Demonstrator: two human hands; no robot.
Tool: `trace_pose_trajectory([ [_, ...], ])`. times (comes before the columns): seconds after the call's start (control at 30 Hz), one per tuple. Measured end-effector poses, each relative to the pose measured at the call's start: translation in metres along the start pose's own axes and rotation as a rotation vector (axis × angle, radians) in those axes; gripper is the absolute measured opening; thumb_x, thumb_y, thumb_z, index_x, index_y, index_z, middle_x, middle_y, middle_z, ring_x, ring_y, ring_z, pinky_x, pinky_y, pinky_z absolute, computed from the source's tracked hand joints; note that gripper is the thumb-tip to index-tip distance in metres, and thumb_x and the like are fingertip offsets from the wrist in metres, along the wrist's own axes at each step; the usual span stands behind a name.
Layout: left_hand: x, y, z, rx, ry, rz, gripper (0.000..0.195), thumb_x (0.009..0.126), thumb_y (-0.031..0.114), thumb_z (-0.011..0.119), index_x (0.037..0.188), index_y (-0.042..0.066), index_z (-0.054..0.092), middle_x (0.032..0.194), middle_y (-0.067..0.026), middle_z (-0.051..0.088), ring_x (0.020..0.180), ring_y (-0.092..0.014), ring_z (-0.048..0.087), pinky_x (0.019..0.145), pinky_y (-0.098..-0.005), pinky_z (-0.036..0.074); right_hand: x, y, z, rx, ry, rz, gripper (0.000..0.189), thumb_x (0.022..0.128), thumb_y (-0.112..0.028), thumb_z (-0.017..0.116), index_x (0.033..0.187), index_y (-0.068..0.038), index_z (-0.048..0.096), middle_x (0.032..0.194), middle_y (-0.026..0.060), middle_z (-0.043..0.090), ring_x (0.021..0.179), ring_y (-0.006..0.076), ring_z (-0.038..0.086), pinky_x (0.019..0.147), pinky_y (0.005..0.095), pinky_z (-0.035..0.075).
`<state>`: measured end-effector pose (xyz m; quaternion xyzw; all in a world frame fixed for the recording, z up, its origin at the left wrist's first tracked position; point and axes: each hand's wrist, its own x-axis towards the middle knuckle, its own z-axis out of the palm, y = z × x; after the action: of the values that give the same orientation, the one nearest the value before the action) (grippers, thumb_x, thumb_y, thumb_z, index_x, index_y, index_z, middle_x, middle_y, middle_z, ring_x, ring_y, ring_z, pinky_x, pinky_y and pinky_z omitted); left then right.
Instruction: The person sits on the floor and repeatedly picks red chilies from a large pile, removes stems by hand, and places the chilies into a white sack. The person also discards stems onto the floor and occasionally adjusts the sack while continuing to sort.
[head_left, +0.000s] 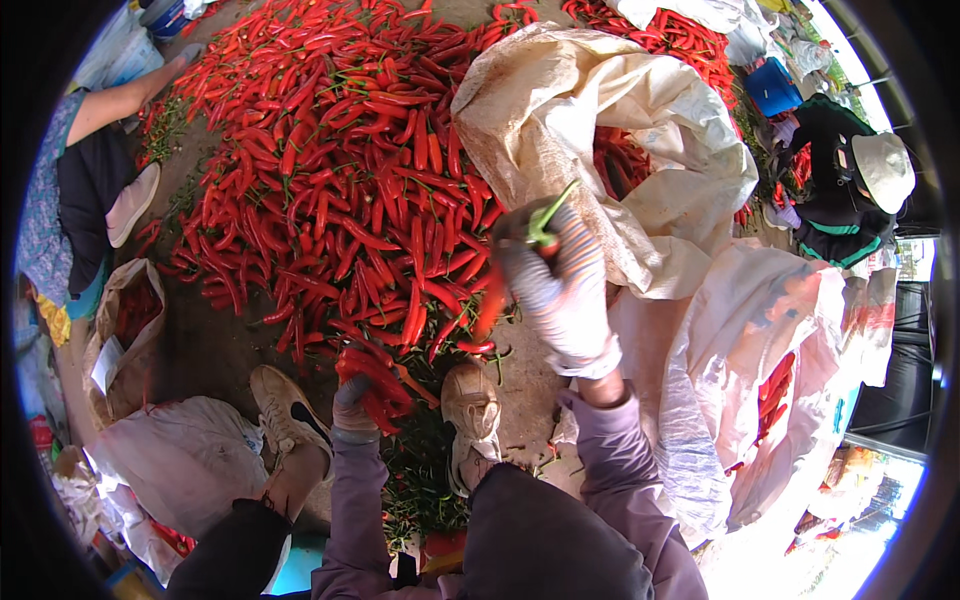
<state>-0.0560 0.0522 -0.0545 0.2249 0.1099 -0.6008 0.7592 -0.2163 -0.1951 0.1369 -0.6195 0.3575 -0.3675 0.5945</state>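
Note:
A big heap of red chili peppers (352, 172) covers the ground before me. My right hand (559, 285), in a striped, grey-palmed glove, grips a red chili (491, 304) with a green stem, beside the rolled rim of an open white woven sack (517, 112); more chilies lie inside that sack. My left hand (356, 409), gloved too, is closed on several red chilies (379, 386) low at the heap's near edge. Between my shoes lies a pile of green stems (427, 465).
A second white sack (757, 322) with chilies stands at right, a smaller sack (139, 322) at left. One person (56, 195) sits at the left edge; another, in a pale hat (885, 172), is at far right near a blue container (772, 86). My shoes (471, 397) flank the stems.

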Motion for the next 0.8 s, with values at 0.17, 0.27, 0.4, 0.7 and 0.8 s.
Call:
trace_pose_trajectory([
  [0.17, -0.004, 0.004, 0.024, 0.005, -0.183, -0.193, 0.058, 0.086, 0.022, 0.071, 0.137, 0.01, 0.046, 0.124, -0.0124, 0.06, 0.11, -0.035, 0.063, 0.094, -0.0496, 0.056, -0.056, -0.016, -0.012, -0.174, -0.077, 0.246, 0.026, 0.085, -0.012, 0.063, 0.108, 0.001, 0.059, 0.081, 0.0161, 0.064, 0.072, 0.0231, 0.065, 0.066, 0.0377, 0.051],
  [0.27, 0.006, 0.005, 0.05, 0.148, -0.339, -0.011, 0.06, 0.086, 0.025, 0.07, 0.139, 0.01, 0.045, 0.124, -0.0107, 0.059, 0.104, -0.031, 0.062, 0.084, -0.0444, 0.058, -0.128, -0.022, -0.033, -0.671, -0.193, 0.059, 0.027, 0.083, -0.015, 0.064, 0.102, 0.0, 0.054, 0.079, 0.0267, 0.062, 0.073, 0.0446, 0.062, 0.062, 0.0503, 0.048],
  [0.4, -0.002, 0.014, 0.081, 0.176, -0.352, 0.056, 0.061, 0.085, 0.025, 0.07, 0.139, 0.01, 0.045, 0.124, -0.0107, 0.059, 0.104, -0.03, 0.062, 0.084, -0.0438, 0.058, -0.236, -0.053, -0.073, -0.919, -0.375, 0.153, 0.026, 0.086, -0.017, 0.062, 0.107, -0.005, 0.053, 0.076, 0.0196, 0.062, 0.072, 0.0425, 0.063, 0.059, 0.0512, 0.048],
  [0.7, -0.05, 0.017, 0.11, 0.109, -0.185, 0.045, 0.062, 0.084, 0.025, 0.071, 0.138, 0.011, 0.045, 0.124, -0.0107, 0.058, 0.102, -0.029, 0.062, 0.083, -0.0425, 0.057, -0.477, -0.084, -0.229, 0.102, 0.742, 0.869, 0.017, 0.089, -0.009, 0.064, 0.105, -0.002, 0.065, 0.077, 0.0035, 0.063, 0.059, 0.0138, 0.061, 0.057, 0.0279, 0.053],
  [0.8, -0.061, 0.017, 0.117, 0.095, -0.133, 0.052, 0.063, 0.083, 0.025, 0.072, 0.138, 0.011, 0.045, 0.124, -0.0107, 0.058, 0.101, -0.028, 0.062, 0.082, -0.042, 0.057, -0.486, -0.057, -0.266, -0.226, 1.102, 0.775, 0.04, 0.089, -0.03, 0.069, 0.114, -0.001, 0.061, 0.086, 0.0107, 0.067, 0.074, 0.0233, 0.066, 0.07, 0.0412, 0.055],
])
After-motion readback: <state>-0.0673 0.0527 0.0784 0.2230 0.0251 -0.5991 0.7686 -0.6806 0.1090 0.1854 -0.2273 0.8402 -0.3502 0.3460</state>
